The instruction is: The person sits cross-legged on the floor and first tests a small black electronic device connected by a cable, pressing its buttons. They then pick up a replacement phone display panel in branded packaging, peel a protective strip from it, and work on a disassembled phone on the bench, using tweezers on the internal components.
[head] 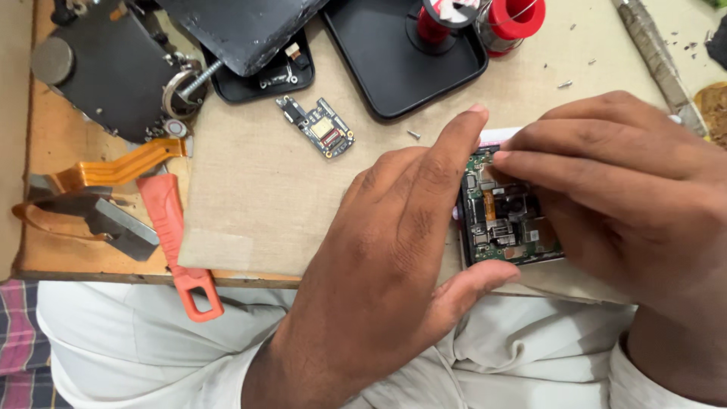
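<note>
Head cam, looking down at the bench: the opened phone (506,227) sits at about 4 o'clock in the frame, guts showing, green board with black chips and a small orange flex. The left hand (394,250) brackets it from the 9 o'clock side, index finger stretched up along the phone's left edge and thumb hooked under its bottom edge, so it's spread around the phone rather than pinching. The right hand (628,204) lies over the phone from 3 o'clock, fingers held together and pressed flat, tips on the top of the board. Can't tell if there's anything under those fingertips.

Rest of the bench: a small loose circuit board (316,126) at 11 o'clock from the phone, well apart from it. Black tray (379,68) at 12 with red spools (485,19) on it. Orange-handled tool (176,242) over at 9 o'clock, next to an orange ribbon cable (113,168). A tiny screw (413,135) lies just above the left index finger.
</note>
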